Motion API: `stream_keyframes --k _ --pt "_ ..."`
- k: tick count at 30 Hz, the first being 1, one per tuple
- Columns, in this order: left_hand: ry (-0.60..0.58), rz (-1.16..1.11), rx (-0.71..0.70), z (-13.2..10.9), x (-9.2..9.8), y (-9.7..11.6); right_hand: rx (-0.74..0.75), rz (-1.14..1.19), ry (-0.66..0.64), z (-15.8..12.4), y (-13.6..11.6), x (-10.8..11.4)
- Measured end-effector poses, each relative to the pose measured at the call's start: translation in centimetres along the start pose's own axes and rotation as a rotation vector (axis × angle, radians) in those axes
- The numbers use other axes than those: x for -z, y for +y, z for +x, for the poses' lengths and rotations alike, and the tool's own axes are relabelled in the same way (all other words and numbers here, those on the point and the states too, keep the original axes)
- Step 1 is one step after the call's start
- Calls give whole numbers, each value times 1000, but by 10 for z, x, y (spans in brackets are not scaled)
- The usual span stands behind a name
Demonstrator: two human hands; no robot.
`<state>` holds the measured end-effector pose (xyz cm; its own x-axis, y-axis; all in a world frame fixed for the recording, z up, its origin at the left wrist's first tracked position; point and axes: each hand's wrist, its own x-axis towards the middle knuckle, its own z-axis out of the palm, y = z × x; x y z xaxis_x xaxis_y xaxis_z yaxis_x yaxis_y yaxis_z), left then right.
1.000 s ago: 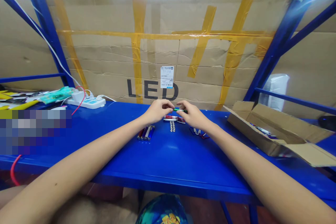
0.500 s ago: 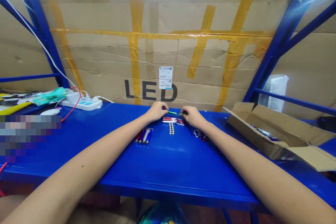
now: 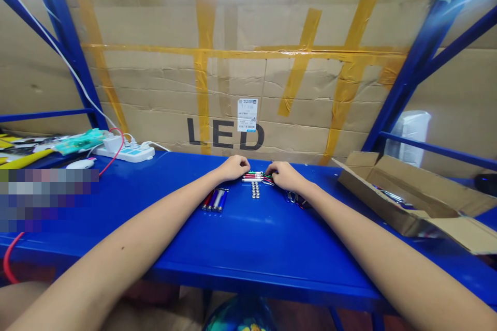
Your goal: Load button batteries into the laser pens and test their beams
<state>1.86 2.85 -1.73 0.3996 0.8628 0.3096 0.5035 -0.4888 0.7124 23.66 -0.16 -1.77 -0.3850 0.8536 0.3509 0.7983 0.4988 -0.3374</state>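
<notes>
A slim green metal tube (image 3: 254,172) lies at the back of a row of red and silver tubes (image 3: 251,178) with carabiner clips (image 3: 267,180) at their right ends. My left hand (image 3: 234,168) is closed, its fingertips pinching at the green tube's left end. On the right, my right hand (image 3: 286,176) curls its fingers around the green tube's clip end, partly hiding the clips. Several small silver button cells (image 3: 255,190) stand in two columns just in front of the row. Beside my left forearm lie red, purple, silver and blue tubes (image 3: 216,200).
More carabiner clips (image 3: 297,199) lie beside my right forearm. An open cardboard box (image 3: 388,207) with tubes inside stands at the right. A white power strip (image 3: 130,152) and cables are at the back left. A cardboard sheet (image 3: 163,88) stands behind the blue table (image 3: 248,248).
Both hands have come slightly nearer with the green tube, which has moved down against the back of the row. The camera view has shifted slightly.
</notes>
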Motion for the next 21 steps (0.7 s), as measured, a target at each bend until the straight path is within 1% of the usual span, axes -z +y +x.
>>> stream_keyframes --k 2,4,5,6,8,9,10,12,14,18,21 --pt "51 -198 54 -1 1 6 -5 58 71 0 -4 1" --pt "85 -538 90 -6 3 17 -59 243 153 -1 -13 2" --pt "74 -730 72 -9 4 24 -104 401 179 -2 -19 2" --pt "56 -880 44 -12 5 32 -155 607 171 -4 -27 3" --pt "9 -1050 6 -20 6 48 -197 1050 137 -10 -45 5" --pt "1 -1088 -3 -24 6 54 -208 1203 108 -13 -53 6" --pt "-7 -1104 -10 -27 5 60 -221 1304 96 -17 -61 8" --pt "-13 -1097 -11 -30 3 68 -253 1419 96 -22 -71 10" --pt "-10 -1074 -10 -32 1 72 -267 1481 79 -26 -75 12" --pt "-25 -1035 -10 -33 -2 73 -247 1550 27 -27 -75 14" --pt "-30 -989 -5 -33 -2 71 -253 1571 45 -27 -78 13"
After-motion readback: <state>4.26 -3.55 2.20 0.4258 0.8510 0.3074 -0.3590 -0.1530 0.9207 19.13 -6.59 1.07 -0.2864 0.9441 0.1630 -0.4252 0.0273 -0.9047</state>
